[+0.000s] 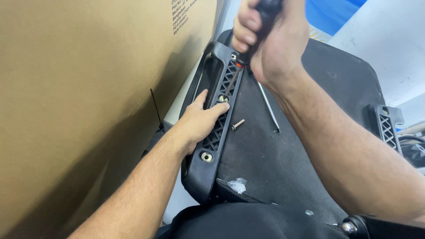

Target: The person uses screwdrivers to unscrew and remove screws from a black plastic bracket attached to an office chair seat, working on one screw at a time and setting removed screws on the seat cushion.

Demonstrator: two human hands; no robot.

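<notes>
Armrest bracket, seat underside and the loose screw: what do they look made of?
Armrest bracket: looks like moulded black plastic, semi-matte, with lattice ribbing. Seat underside: black woven or felt-like fabric, matte, fuzzy texture. Loose screw: probably steel, shiny silver. The left hand steadies the bracket; the right hand grips a screwdriver.

The left hand [201, 119] lies palm down at the end of a bare forearm that reaches up from the lower left, its fingers stretched forward and close together, the thumb spread to the side. The right hand [270, 37] is raised at the top of the view, curled into a tight fist, knuckles up. Its forearm runs down to the lower right, wrist bent.
</notes>
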